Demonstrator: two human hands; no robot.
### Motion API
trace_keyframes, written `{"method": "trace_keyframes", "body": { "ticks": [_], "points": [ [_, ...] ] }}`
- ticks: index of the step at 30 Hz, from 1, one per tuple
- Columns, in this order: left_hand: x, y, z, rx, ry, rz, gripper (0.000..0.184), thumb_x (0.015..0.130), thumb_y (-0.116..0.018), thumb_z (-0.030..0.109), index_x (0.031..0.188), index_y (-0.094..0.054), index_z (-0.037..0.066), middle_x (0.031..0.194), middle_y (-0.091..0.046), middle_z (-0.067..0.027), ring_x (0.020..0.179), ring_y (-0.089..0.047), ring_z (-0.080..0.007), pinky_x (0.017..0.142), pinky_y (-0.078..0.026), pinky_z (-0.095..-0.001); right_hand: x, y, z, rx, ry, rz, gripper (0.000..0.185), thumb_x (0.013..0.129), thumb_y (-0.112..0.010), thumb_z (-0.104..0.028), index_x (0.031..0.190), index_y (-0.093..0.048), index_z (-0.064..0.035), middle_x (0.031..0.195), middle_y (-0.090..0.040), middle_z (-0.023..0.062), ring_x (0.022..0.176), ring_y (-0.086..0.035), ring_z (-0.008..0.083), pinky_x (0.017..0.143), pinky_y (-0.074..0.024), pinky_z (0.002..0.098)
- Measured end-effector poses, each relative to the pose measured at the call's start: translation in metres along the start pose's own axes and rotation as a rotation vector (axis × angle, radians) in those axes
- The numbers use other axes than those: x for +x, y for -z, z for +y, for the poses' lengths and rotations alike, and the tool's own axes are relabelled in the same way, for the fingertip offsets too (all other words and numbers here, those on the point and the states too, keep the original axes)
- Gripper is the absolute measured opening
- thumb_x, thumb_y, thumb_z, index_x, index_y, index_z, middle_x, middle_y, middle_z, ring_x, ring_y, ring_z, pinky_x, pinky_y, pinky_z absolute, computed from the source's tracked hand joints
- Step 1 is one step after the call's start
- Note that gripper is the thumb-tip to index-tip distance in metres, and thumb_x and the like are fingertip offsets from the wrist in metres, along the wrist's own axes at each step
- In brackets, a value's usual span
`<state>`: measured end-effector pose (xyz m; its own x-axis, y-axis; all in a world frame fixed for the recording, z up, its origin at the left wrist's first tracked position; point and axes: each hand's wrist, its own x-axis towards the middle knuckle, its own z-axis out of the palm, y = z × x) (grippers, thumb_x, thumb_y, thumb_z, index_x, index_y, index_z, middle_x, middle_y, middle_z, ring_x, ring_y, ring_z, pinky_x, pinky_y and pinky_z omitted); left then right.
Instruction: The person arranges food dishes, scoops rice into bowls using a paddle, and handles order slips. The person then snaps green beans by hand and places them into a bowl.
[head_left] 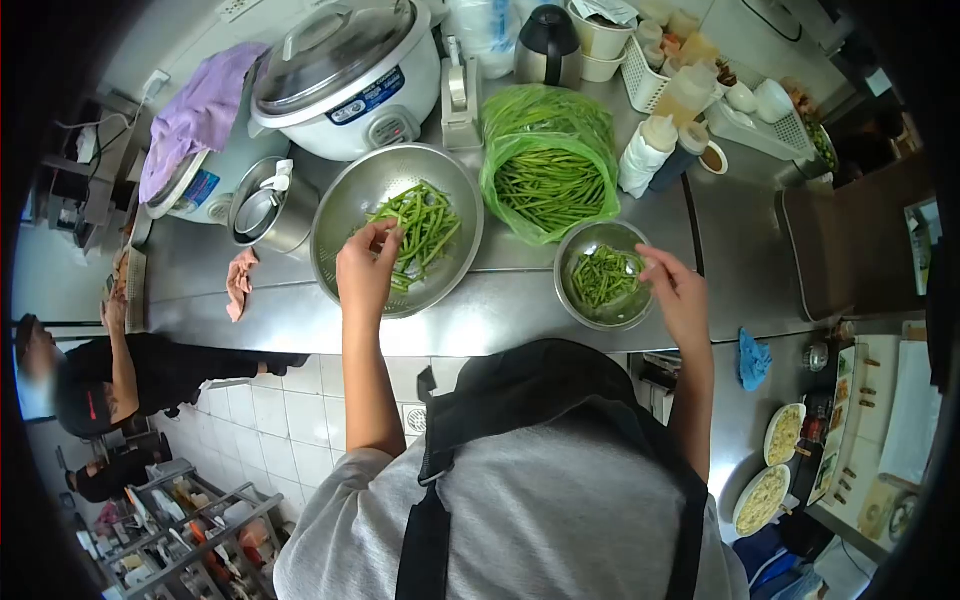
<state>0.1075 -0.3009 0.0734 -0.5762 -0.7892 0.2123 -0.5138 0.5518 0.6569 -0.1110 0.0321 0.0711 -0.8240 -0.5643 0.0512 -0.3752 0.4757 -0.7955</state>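
Observation:
My left hand [368, 268] is over the left side of a steel colander [335, 215], its thumb and fingers drawn together in a pinch. Whatever sits between those fingertips is too small to make out. Green bean pieces [425, 232] lie in the colander just beyond them. At the right rim of a smaller steel bowl [572, 300], my right hand [680, 295] has its fingers apart and holds nothing that I can see. Short green bean trimmings [603, 280] are in that bowl. Behind it, a green plastic bag [545, 105] stands open, full of whole green beans [557, 188].
A large rice cooker [350, 75] and a steel pot [290, 225] stand at the back left. Squeeze bottles [650, 155] are right of the bag. A pink cloth [240, 283] lies on the steel counter [510, 320]. Another person [100, 380] is at far left.

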Motion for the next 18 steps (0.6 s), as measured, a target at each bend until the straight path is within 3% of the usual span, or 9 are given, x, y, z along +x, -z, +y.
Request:
{"method": "trace_keyframes", "body": {
  "ticks": [2,3,5,6,8,10,13,15,18],
  "points": [
    [0.004,-0.008,-0.002,0.512,-0.246,0.138,0.038,0.079,-0.069,0.015,0.114,-0.062,0.001,0.092,-0.064,-0.0145,0.083,-0.06,-0.0256,0.077,-0.048,-0.0369,0.0,-0.012,0.025,-0.322,0.264,0.018,0.026,0.088,-0.059,-0.018,0.11,-0.067,-0.0076,0.083,-0.068,0.0103,0.078,-0.063,0.0217,0.073,-0.0483,0.034],
    [0.008,-0.011,0.006,0.418,-0.202,0.078,0.046,0.076,-0.07,0.015,0.119,-0.059,0.004,0.102,-0.06,-0.0183,0.097,-0.056,-0.0342,0.088,-0.044,-0.044,-0.002,-0.012,0.029,-0.328,0.217,-0.007,0.026,0.087,-0.059,-0.019,0.108,-0.068,-0.007,0.086,-0.068,0.0119,0.084,-0.062,0.0249,0.078,-0.0472,0.0363],
    [0.021,-0.025,0.035,0.241,-0.326,0.013,0.041,0.077,-0.069,0.015,0.115,-0.061,0.003,0.1,-0.061,-0.0181,0.094,-0.058,-0.0338,0.086,-0.045,-0.0429,-0.007,-0.015,0.028,-0.34,0.12,-0.055,0.027,0.084,-0.061,-0.021,0.105,-0.068,-0.0056,0.093,-0.067,0.0152,0.096,-0.06,0.0313,0.088,-0.0451,0.041],
    [0.024,-0.035,0.053,0.152,-0.378,-0.021,0.039,0.077,-0.068,0.014,0.113,-0.062,0.003,0.098,-0.062,-0.018,0.093,-0.058,-0.0336,0.084,-0.046,-0.0423,-0.007,-0.012,0.021,-0.351,0.058,-0.074,0.026,0.082,-0.063,-0.02,0.103,-0.068,-0.0053,0.093,-0.068,0.0148,0.093,-0.061,0.0302,0.086,-0.0463,0.0396],
    [0.025,-0.063,0.089,-0.068,-0.427,-0.322,0.028,0.079,-0.066,0.014,0.104,-0.065,0.001,0.095,-0.063,-0.0164,0.092,-0.06,-0.0334,0.08,-0.048,-0.0409,-0.005,-0.005,0.003,-0.364,-0.064,-0.117,0.025,0.08,-0.066,-0.018,0.101,-0.069,-0.0047,0.094,-0.068,0.014,0.087,-0.064,0.0278,0.082,-0.0489,0.0368],
    [0.028,-0.101,0.106,-0.058,-0.601,-0.428,0.02,0.078,-0.066,0.014,0.096,-0.068,0.005,0.088,-0.066,-0.0149,0.082,-0.065,-0.0303,0.073,-0.051,-0.0396,-0.004,-0.007,-0.001,-0.177,-0.143,-0.109,0.022,0.078,-0.068,-0.016,0.097,-0.069,-0.0045,0.091,-0.068,0.013,0.079,-0.065,0.0247,0.075,-0.0507,0.0345],
    [0.044,-0.174,0.094,0.514,-0.705,-0.546,0.013,0.076,-0.063,0.01,0.089,-0.065,0.006,0.086,-0.066,-0.015,0.079,-0.066,-0.0309,0.069,-0.053,-0.0401,-0.008,-0.016,-0.009,0.059,-0.133,0.027,0.019,0.075,-0.072,-0.015,0.091,-0.07,-0.0047,0.083,-0.068,0.011,0.069,-0.065,0.0197,0.064,-0.0509,0.0311],
    [0.048,-0.194,0.091,0.537,-0.657,-0.498,0.015,0.074,-0.064,0.008,0.088,-0.064,0.007,0.083,-0.066,-0.0157,0.079,-0.066,-0.0313,0.068,-0.054,-0.0405,-0.008,-0.015,-0.009,0.114,-0.094,0.052,0.018,0.077,-0.072,-0.018,0.089,-0.07,-0.0043,0.074,-0.067,0.0102,0.066,-0.065,0.017,0.061,-0.05,0.0296],
    [0.053,-0.198,0.085,0.512,-0.602,-0.515,0.024,0.069,-0.067,0.008,0.093,-0.063,0.009,0.082,-0.066,-0.015,0.079,-0.067,-0.0308,0.068,-0.054,-0.0405,-0.004,-0.009,-0.033,-0.125,-0.28,-0.061,0.019,0.081,-0.069,-0.019,0.093,-0.069,-0.0041,0.073,-0.067,0.0119,0.065,-0.065,0.0179,0.063,-0.0501,0.0296]
  ]
}}
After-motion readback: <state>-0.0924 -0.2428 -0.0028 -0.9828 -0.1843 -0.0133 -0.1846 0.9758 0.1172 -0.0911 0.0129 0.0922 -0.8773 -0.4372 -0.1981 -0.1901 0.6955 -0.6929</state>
